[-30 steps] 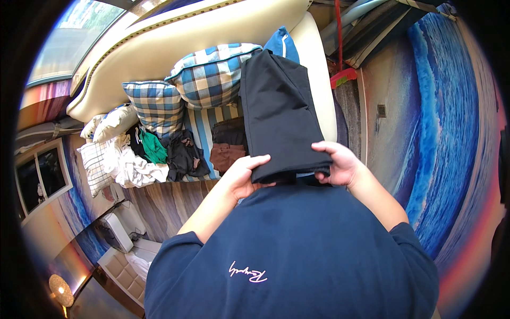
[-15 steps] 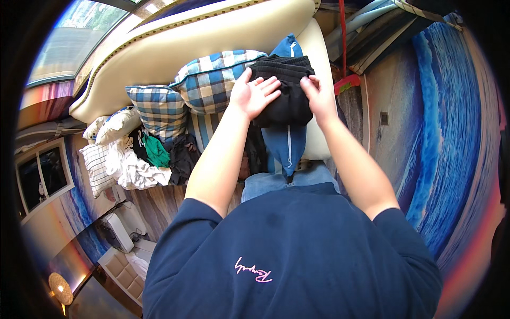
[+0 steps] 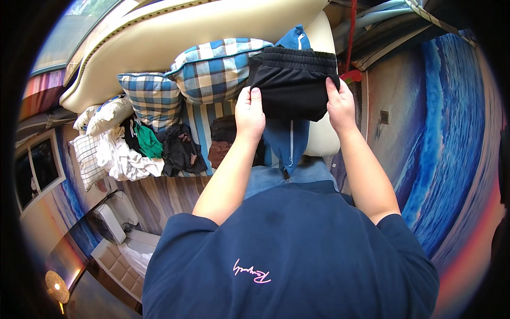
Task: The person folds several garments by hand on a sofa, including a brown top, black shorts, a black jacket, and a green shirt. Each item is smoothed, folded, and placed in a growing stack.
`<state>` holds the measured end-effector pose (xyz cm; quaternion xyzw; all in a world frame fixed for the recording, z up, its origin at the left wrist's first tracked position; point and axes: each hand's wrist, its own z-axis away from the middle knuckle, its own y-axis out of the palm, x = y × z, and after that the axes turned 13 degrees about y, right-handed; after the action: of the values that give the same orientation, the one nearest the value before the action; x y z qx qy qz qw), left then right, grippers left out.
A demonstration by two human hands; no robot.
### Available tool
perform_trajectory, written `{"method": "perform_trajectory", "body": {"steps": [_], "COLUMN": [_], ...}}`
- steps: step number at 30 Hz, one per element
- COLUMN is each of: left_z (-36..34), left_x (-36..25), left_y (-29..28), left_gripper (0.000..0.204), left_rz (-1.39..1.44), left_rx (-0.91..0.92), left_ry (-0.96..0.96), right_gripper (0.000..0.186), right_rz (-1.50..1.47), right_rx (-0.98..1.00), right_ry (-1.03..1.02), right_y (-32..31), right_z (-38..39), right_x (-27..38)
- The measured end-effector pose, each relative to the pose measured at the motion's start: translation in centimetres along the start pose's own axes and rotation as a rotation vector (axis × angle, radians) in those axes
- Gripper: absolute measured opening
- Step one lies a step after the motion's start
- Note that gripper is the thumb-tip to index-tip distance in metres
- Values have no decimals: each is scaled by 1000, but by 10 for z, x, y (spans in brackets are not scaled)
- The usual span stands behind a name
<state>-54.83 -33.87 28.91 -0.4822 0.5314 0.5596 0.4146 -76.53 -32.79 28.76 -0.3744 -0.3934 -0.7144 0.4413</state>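
Observation:
A pair of black shorts (image 3: 295,87) with a gathered elastic waistband is held out flat in front of me, the waistband on the far side. My left hand (image 3: 249,113) grips its left edge, thumb on top. On the right edge, my right hand (image 3: 341,102) pinches the cloth in the same way. The fingers of both hands are partly hidden under the fabric. Beneath the shorts lies a blue cushion (image 3: 287,143) with a white zipper, just beyond my knees.
Checked cushions (image 3: 218,72) lean on the cream sofa back (image 3: 212,32). Left of me on the seat are white clothes (image 3: 119,159), a green garment (image 3: 149,142) and a dark garment (image 3: 183,149). Folded dark and brown clothes (image 3: 220,151) lie nearer. A red pole (image 3: 351,37) stands at the far right.
Both hands were loosely on the bunched black shorts, the left palm spread. Now they grip its two side edges, and the cloth is wider and flatter.

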Motion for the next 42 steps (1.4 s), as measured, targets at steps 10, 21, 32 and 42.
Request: {"method": "perform_trajectory", "body": {"steps": [10, 21, 32, 42], "left_z": [10, 13, -9, -75], "left_x": [25, 27, 81, 48], "left_y": [-16, -15, -46, -22], "left_gripper": [28, 30, 33, 63], "left_rz": [-342, -163, -246, -429], "left_rx": [34, -38, -179, 150], "left_ry": [-151, 34, -42, -50], "right_gripper": [72, 39, 49, 56], "right_rz": [921, -57, 84, 101], "right_rx": [-390, -117, -138, -87], "right_ry": [-13, 34, 78, 301], "right_y": [13, -10, 3, 31], "right_z": [50, 26, -19, -46], "right_x": [-42, -45, -37, 13]}}
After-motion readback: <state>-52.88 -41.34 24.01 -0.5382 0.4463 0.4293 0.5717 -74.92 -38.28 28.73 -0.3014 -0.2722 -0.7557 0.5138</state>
